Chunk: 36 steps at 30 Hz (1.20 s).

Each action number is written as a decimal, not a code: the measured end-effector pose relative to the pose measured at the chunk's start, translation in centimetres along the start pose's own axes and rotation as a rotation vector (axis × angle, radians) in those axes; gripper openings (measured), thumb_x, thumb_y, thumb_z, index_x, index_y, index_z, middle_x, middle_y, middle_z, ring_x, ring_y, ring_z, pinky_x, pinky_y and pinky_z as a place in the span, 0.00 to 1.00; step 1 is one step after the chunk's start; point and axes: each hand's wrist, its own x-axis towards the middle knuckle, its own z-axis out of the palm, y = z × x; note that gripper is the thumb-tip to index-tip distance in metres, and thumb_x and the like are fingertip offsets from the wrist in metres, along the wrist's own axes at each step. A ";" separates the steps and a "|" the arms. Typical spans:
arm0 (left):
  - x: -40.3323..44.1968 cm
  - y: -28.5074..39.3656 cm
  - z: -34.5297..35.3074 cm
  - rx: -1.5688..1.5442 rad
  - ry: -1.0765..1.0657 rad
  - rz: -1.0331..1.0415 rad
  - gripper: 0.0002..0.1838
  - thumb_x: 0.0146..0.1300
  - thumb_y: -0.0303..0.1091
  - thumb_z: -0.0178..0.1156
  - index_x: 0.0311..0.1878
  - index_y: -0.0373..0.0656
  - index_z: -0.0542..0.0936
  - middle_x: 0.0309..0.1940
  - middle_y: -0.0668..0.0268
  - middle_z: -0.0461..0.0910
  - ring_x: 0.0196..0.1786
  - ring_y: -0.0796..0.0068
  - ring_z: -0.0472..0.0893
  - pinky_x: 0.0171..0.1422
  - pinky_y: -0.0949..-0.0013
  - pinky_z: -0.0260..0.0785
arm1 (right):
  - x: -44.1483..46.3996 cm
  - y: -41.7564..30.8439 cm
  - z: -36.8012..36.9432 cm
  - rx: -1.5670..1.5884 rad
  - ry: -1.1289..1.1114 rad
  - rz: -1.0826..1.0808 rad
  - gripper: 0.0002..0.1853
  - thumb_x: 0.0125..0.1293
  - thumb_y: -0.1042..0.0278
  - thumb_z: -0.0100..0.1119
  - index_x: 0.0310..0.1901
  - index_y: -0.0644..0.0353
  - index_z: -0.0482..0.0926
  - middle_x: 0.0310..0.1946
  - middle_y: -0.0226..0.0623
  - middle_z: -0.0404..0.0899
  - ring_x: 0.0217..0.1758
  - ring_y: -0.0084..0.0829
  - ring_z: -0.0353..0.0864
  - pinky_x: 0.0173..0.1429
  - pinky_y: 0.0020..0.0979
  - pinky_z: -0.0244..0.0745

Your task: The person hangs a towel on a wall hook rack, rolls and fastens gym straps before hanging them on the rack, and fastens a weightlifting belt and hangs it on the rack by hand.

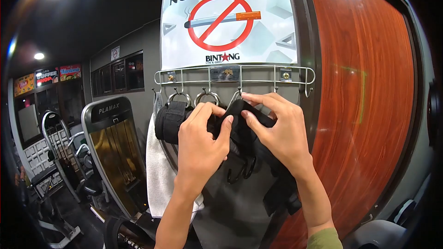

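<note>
A white wire hook rack [194,82] is fixed to the wall. Below one of its hooks, my left hand [203,140] pinches the left side of a black strap [236,108] between thumb and fingers. My right hand [279,127] grips the same strap on its right side, fingertips close to the hook. A metal ring shows behind the strap's top. Just left of my left hand hangs a black padded cuff [171,122] with metal rings. Black straps with dark metal hooks [242,170] dangle below my hands.
A white towel [161,170] hangs at the rack's left end. Above is a no-smoking sign [228,23]. A reddish wooden door [364,92] stands at the right. Gym machines, one marked PLAMAX [115,152], fill the left side.
</note>
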 end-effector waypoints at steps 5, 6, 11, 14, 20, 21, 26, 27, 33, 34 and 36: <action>-0.9 -0.2 0.0 -0.069 0.006 -0.006 0.07 0.66 0.25 0.66 0.40 0.32 0.79 0.38 0.60 0.81 0.18 0.73 0.80 0.20 0.71 0.67 | -1.1 0.8 0.4 -0.020 0.037 -0.062 0.17 0.62 0.67 0.72 0.54 0.50 0.88 0.41 0.33 0.84 0.41 0.38 0.87 0.44 0.36 0.80; -0.8 -0.5 0.3 -0.073 0.025 0.030 0.06 0.65 0.25 0.66 0.40 0.32 0.79 0.39 0.61 0.82 0.18 0.75 0.80 0.20 0.72 0.66 | -1.3 0.9 0.2 -0.057 0.037 -0.052 0.17 0.61 0.66 0.73 0.53 0.49 0.88 0.41 0.32 0.83 0.40 0.37 0.87 0.42 0.35 0.80; -0.9 -1.6 0.6 0.052 0.097 0.127 0.04 0.62 0.25 0.68 0.39 0.36 0.83 0.39 0.65 0.85 0.17 0.77 0.77 0.22 0.73 0.65 | -3.1 0.6 0.5 -0.115 0.078 -0.049 0.19 0.61 0.65 0.74 0.55 0.45 0.87 0.42 0.29 0.81 0.35 0.33 0.84 0.38 0.35 0.78; -1.6 -1.2 0.4 0.195 0.160 0.205 0.05 0.60 0.26 0.70 0.39 0.41 0.86 0.37 0.68 0.87 0.17 0.77 0.76 0.23 0.73 0.65 | -3.9 0.4 0.4 -0.161 0.085 -0.049 0.23 0.60 0.65 0.74 0.59 0.45 0.86 0.43 0.27 0.80 0.36 0.30 0.82 0.37 0.34 0.78; -2.0 -1.3 0.2 0.299 0.285 0.403 0.07 0.56 0.24 0.74 0.39 0.43 0.90 0.35 0.69 0.89 0.18 0.88 0.72 0.21 0.79 0.59 | -5.4 -0.1 0.1 -0.249 0.073 -0.097 0.27 0.58 0.68 0.74 0.62 0.47 0.84 0.54 0.27 0.83 0.51 0.30 0.82 0.47 0.33 0.79; -2.2 -1.3 0.0 0.305 0.311 0.441 0.08 0.55 0.24 0.75 0.39 0.43 0.90 0.36 0.69 0.89 0.19 0.89 0.72 0.22 0.80 0.59 | -5.8 -0.4 0.0 -0.267 0.078 -0.108 0.27 0.58 0.68 0.74 0.62 0.47 0.84 0.56 0.28 0.83 0.54 0.33 0.81 0.54 0.36 0.78; -3.0 -1.3 -1.7 0.257 0.341 0.491 0.08 0.53 0.27 0.76 0.36 0.49 0.90 0.36 0.74 0.87 0.18 0.83 0.73 0.20 0.78 0.61 | -7.9 -2.5 0.3 -0.367 0.103 -0.177 0.24 0.56 0.70 0.74 0.56 0.47 0.86 0.58 0.32 0.83 0.64 0.39 0.79 0.69 0.48 0.72; -3.4 -1.2 -2.2 0.223 0.283 0.431 0.07 0.54 0.27 0.76 0.36 0.48 0.89 0.35 0.74 0.87 0.17 0.84 0.71 0.20 0.78 0.59 | -8.4 -2.7 0.4 -0.323 0.092 -0.197 0.21 0.56 0.70 0.74 0.53 0.47 0.87 0.58 0.32 0.83 0.65 0.41 0.79 0.71 0.49 0.71; -6.4 -2.1 -6.5 0.115 0.034 0.241 0.02 0.58 0.26 0.73 0.34 0.42 0.88 0.27 0.71 0.84 0.15 0.86 0.69 0.20 0.78 0.56 | -11.2 -5.7 3.0 -0.181 0.071 -0.250 0.11 0.53 0.73 0.74 0.39 0.49 0.89 0.52 0.29 0.87 0.60 0.34 0.84 0.67 0.45 0.73; -7.2 -2.0 -7.6 0.116 -0.021 0.165 0.01 0.60 0.24 0.70 0.35 0.39 0.88 0.28 0.68 0.85 0.18 0.88 0.72 0.23 0.79 0.59 | -11.8 -6.0 4.0 -0.121 0.069 -0.251 0.13 0.51 0.74 0.74 0.39 0.50 0.89 0.49 0.28 0.87 0.56 0.34 0.85 0.62 0.41 0.77; -8.8 -2.9 -9.8 0.137 -0.118 0.119 0.01 0.61 0.24 0.68 0.34 0.39 0.88 0.27 0.67 0.85 0.18 0.87 0.72 0.24 0.78 0.60 | -13.3 -7.3 5.7 0.064 -0.026 -0.179 0.15 0.48 0.75 0.74 0.40 0.50 0.90 0.46 0.28 0.87 0.51 0.33 0.85 0.53 0.35 0.81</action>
